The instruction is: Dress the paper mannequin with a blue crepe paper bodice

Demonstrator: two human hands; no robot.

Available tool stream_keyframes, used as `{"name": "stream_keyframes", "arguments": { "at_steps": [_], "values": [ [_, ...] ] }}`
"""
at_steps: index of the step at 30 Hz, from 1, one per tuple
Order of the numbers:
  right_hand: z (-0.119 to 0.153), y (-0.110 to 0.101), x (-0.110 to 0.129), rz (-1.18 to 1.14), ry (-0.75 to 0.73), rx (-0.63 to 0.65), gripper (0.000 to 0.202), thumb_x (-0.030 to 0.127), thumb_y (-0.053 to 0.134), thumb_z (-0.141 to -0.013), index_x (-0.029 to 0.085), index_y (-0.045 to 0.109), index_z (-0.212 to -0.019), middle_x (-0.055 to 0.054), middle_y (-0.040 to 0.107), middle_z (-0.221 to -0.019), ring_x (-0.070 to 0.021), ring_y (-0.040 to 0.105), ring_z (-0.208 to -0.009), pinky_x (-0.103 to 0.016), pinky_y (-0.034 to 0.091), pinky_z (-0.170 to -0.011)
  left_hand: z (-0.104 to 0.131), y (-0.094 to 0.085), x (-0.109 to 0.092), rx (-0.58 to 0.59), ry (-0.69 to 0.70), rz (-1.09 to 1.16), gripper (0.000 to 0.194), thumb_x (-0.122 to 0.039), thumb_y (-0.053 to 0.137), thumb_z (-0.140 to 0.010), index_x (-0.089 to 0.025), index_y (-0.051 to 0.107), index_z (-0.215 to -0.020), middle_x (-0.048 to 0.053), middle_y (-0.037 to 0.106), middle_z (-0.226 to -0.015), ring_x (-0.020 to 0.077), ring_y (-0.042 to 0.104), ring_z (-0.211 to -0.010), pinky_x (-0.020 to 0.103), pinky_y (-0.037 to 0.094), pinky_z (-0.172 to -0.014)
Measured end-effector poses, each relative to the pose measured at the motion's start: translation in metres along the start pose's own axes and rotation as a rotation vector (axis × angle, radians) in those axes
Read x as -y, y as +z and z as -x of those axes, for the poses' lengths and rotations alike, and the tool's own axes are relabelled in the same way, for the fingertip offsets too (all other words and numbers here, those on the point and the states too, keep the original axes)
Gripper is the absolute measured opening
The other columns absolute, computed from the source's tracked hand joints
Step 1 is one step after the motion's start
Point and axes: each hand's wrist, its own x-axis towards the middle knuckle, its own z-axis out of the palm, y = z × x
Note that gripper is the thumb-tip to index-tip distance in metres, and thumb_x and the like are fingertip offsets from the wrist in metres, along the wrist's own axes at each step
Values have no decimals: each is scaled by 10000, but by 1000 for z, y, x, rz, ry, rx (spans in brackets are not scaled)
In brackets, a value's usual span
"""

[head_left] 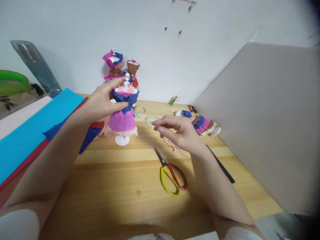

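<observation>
A small dress form (122, 121) stands upright on a white round base, dressed in a pink paper skirt with a pale peach hem and a dark blue bodice. My left hand (105, 101) is closed on its upper part, thumb across the blue bodice and fingers behind the neck. My right hand (177, 130) hovers to the right of the form, fingers bent together near the thumb; whatever is between the fingertips, if anything, is too small to make out. Scissors (163, 163) with one yellow and one red handle lie on the table below my right hand.
Two dressed forms (133, 68) stand behind by the wall. Another dressed form (202, 124) lies at the right. Paper scraps (171, 145), a white ring (150, 120) and a black strip (221, 165) are on the table. Blue paper sheets (45, 123) and a bottle (37, 65) are left.
</observation>
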Motion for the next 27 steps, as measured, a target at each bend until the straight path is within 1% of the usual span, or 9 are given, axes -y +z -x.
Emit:
{"name": "stream_keyframes", "arguments": {
  "at_steps": [2, 5, 9, 13, 16, 19, 22, 24, 27],
  "values": [
    [13, 3, -17, -61, 100, -5, 195, 334, 677, -831, 170, 743, -914, -33, 700, -768, -114, 596, -563, -262, 508, -520, 1, -2, 2, 24, 26, -57, 771, -261, 712, -739, -75, 449, -1439, 140, 480, -1488, 314, 464, -1338, 420, 341, -1153],
    [26, 13, -41, -153, 237, 0, 219, 359, 692, -796, 160, 728, -880, -15, 670, -681, -119, 580, -551, -263, 502, -519, 3, -7, 5, 62, 1, -79, 829, -296, 754, -702, -152, 447, -1458, 105, 458, -1511, 338, 427, -1369, 438, 327, -1161],
    [25, 28, -53, -138, 260, 48, 202, 343, 670, -802, 160, 723, -870, 2, 645, -640, -109, 554, -531, -251, 480, -523, 9, -15, 4, 131, -73, -79, 918, -343, 784, -680, -249, 385, -1501, 71, 418, -1542, 350, 397, -1390, 412, 383, -1126],
    [9, 37, -39, -197, 189, 23, 206, 356, 675, -785, 175, 728, -868, -3, 656, -659, -112, 559, -541, -251, 488, -525, 13, -22, 2, 188, -63, 77, 1020, -335, 790, -666, -305, 270, -1543, 82, 335, -1588, 343, 399, -1396, 398, 453, -1060],
    [-6, 44, -22, -275, 168, -76, 227, 368, 693, -750, 185, 724, -880, -5, 675, -677, -111, 565, -524, -259, 492, -520, 13, -28, 1, 245, -62, 198, 1051, -316, 799, -647, -331, 253, -1544, 114, 411, -1542, 337, 469, -1351, 391, 509, -988],
    [-17, 55, -8, -337, 152, -121, 218, 374, 693, -735, 196, 714, -859, -4, 677, -658, -119, 581, -517, -276, 505, -535, 11, -35, 0, 219, -95, 181, 980, -315, 808, -630, -323, 364, -1504, 123, 539, -1441, 330, 551, -1273, 410, 518, -967],
    [-22, 65, -2, -358, 141, -115, 181, 358, 693, -720, 201, 707, -810, 3, 670, -648, -119, 579, -510, -290, 509, -553, 13, -37, -1, 175, -120, 90, 775, -336, 788, -650, -278, 554, -1386, 92, 628, -1342, 330, 599, -1198, 428, 512, -969],
    [-23, 70, -1, -348, 141, -106, 172, 347, 698, -703, 204, 707, -797, 10, 665, -647, -115, 569, -509, -286, 494, -547, 15, -35, -2, 179, -137, 26, 654, -342, 771, -662, -245, 643, -1296, 67, 684, -1249, 332, 611, -1164, 437, 495, -991],
    [-23, 75, -3, -354, 159, -110, 190, 346, 700, -684, 199, 706, -804, 8, 665, -653, -116, 558, -508, -285, 479, -537, 19, -24, -3, 87, -156, -63, 646, -343, 772, -642, -205, 661, -1263, 73, 698, -1210, 323, 577, -1204, 464, 423, -1063]
  ]
}}
